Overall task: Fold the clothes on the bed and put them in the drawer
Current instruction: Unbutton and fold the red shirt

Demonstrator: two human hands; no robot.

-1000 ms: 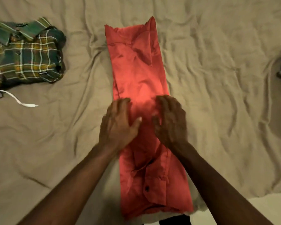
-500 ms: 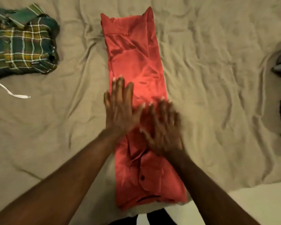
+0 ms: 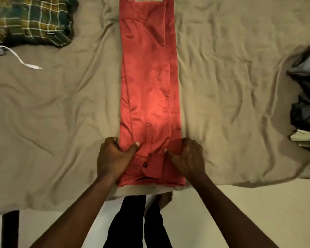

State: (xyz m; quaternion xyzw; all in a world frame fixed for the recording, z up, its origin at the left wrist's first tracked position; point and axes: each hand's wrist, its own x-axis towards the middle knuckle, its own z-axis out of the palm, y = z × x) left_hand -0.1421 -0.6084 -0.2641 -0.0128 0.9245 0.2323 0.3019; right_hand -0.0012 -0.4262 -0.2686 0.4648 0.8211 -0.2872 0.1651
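A red shirt (image 3: 149,81) lies folded into a long narrow strip down the middle of the bed, its cuff and button at the near end. My left hand (image 3: 113,156) grips the strip's left edge near that end, thumb on top and fingers tucked under the cloth. My right hand (image 3: 188,156) grips the right edge the same way. A folded green plaid shirt (image 3: 32,20) sits at the far left of the bed. No drawer is in view.
The beige sheet (image 3: 61,113) is wrinkled, and its near edge runs just below my hands. A white cord (image 3: 20,59) lies under the plaid shirt. A heap of grey and dark clothes (image 3: 308,93) sits at the right edge. My legs stand on the pale floor.
Both hands slid back from the middle of the red shirt to its near end and now grip its side edges instead of lying flat on it. The view tilted down.
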